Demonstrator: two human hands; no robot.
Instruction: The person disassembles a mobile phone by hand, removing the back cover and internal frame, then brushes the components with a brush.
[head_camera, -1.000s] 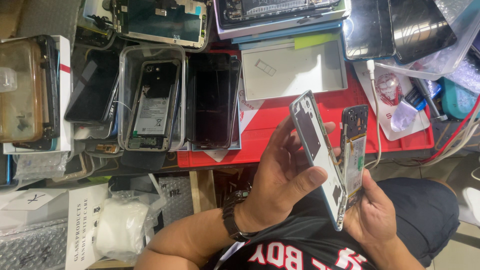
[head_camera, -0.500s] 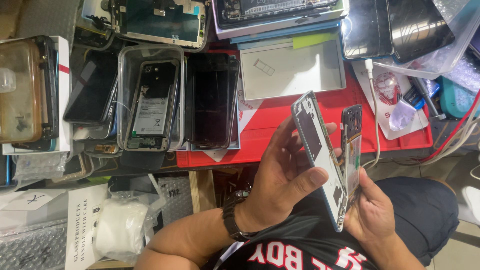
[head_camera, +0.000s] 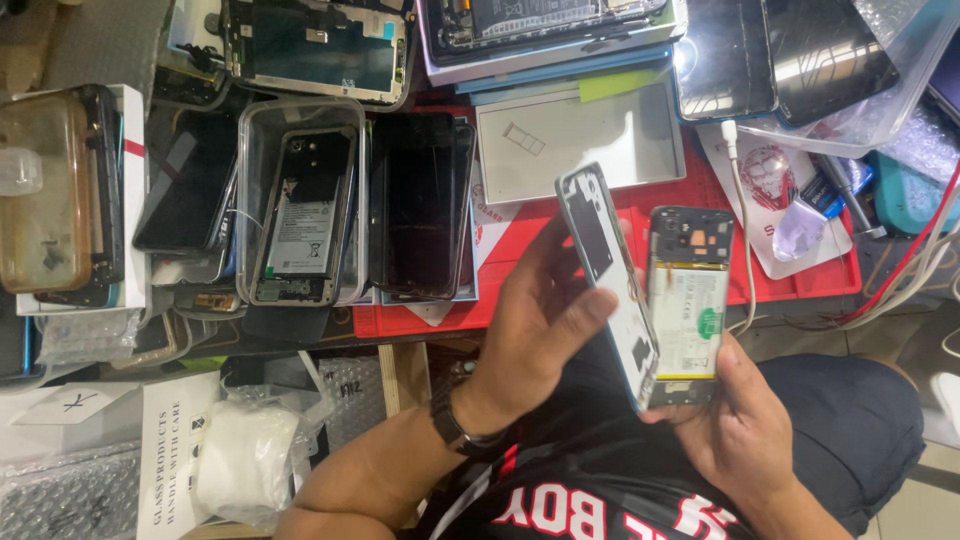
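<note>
Nothing shifts since earlier: left hand (head_camera: 535, 345) fingers still clamp the back cover (head_camera: 608, 280), right hand (head_camera: 745, 425) grips the opened phone (head_camera: 688, 300). Cover's edge-held, could slip or flex.

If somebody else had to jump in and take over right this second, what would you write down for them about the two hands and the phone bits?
Left hand: grips the pale, light-blue-edged phone back cover, tilted on edge, thumb on its inner face.
Right hand: holds the opened phone body from below; its white battery with a green sticker faces up.
The two parts sit side by side, touching or nearly so, above the lap, in front of the red tray.
Done: the cover is off the body.
Left: the two parts are not joined.
Nearby: a clear plastic tub holding another opened phone, beside a dark screen panel.
</note>
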